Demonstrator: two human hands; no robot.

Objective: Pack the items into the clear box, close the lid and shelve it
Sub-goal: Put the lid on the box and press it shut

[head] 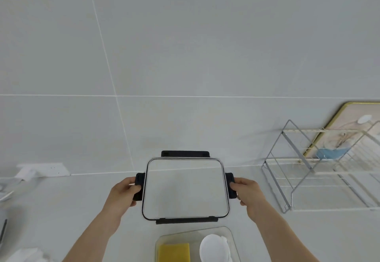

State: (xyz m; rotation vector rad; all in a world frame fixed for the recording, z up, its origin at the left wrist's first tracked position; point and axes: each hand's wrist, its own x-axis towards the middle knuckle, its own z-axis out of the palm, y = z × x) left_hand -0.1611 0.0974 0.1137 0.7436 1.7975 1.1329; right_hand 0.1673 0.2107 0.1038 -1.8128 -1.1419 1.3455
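while the clear lid (185, 188) is held up above the countertop (82, 210), it is gripped at both short sides by its black latches. the left hand (123, 194) is closed around the left latch (139, 186), thumb on top and fingers curled beneath; the right hand (247, 191) is closed the same way on the right latch (230, 185). two more black latches are seen at the far and near long edges of the lid. the clear box (197, 243) is set at the near edge of the countertop, just below the lid, open and partly cut off by the picture's bottom edge. inside it a yellow sponge (174, 252) is laid on the left and a white round item (214, 248) on the right, side by side. a wire rack (320, 171) is stood towards the right edge of the countertop, against the tiled wall (185, 56), with something blue (331, 153) on it and a gold-framed picture (353, 122) leaned behind it. a white socket strip (46, 169) is seen at the back left.
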